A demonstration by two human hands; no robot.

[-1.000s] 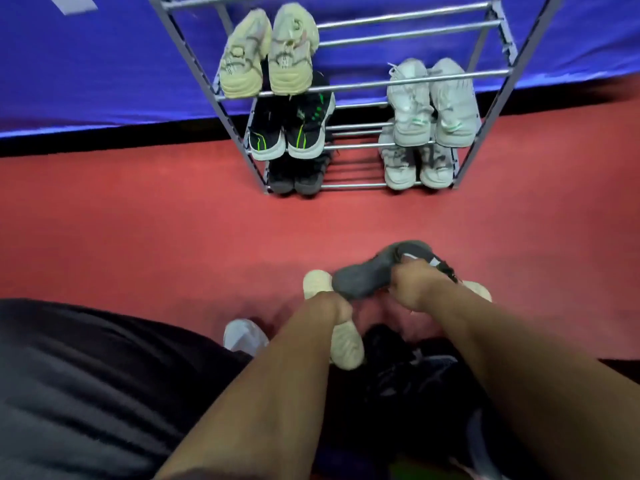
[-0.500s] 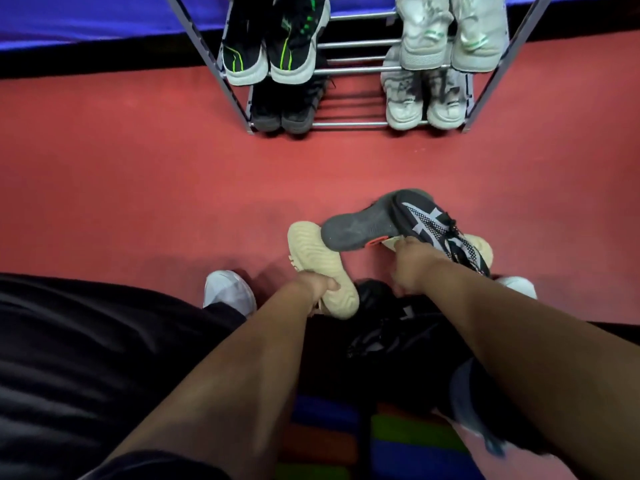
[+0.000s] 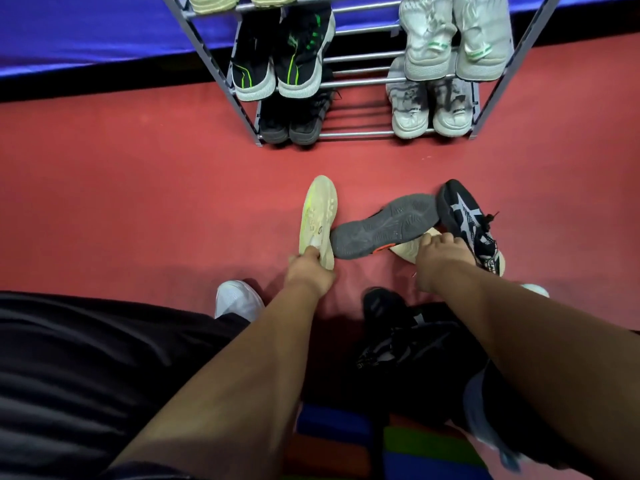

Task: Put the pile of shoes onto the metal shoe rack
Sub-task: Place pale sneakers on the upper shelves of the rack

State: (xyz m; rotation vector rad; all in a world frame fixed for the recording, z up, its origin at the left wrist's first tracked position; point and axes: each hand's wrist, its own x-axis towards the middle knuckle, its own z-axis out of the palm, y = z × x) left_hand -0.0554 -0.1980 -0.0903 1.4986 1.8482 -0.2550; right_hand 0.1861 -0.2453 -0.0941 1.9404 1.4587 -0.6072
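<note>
Red flooring stretches from the person's knees to the rack, with loose shoes lying on it. Fingers (image 3: 310, 253) of the left hand (image 3: 308, 275) are clamped on the heel of a pale cream trainer with a yellow-green streak (image 3: 320, 216), toe toward the rack. Fingers (image 3: 428, 239) of the right hand (image 3: 441, 259) bend down onto a second cream shoe (image 3: 410, 250), half buried under a black trainer lying grey sole up (image 3: 384, 225) and just beside a black-and-white patterned lace-up trainer (image 3: 467, 221); I cannot tell whether they grip it. Another black shoe (image 3: 382, 306) lies nearer the body. Beyond, the grey metal tube shoe rack (image 3: 363, 83) already carries a black pair with green stripes (image 3: 280, 60), a dark pair below (image 3: 294, 123), a white pair with green marks (image 3: 453, 46) above a scuffed white pair (image 3: 429, 109), and cream shoes on top (image 3: 214, 0). By my reckoning well over half is done, with about five shoes left on the floor.
</note>
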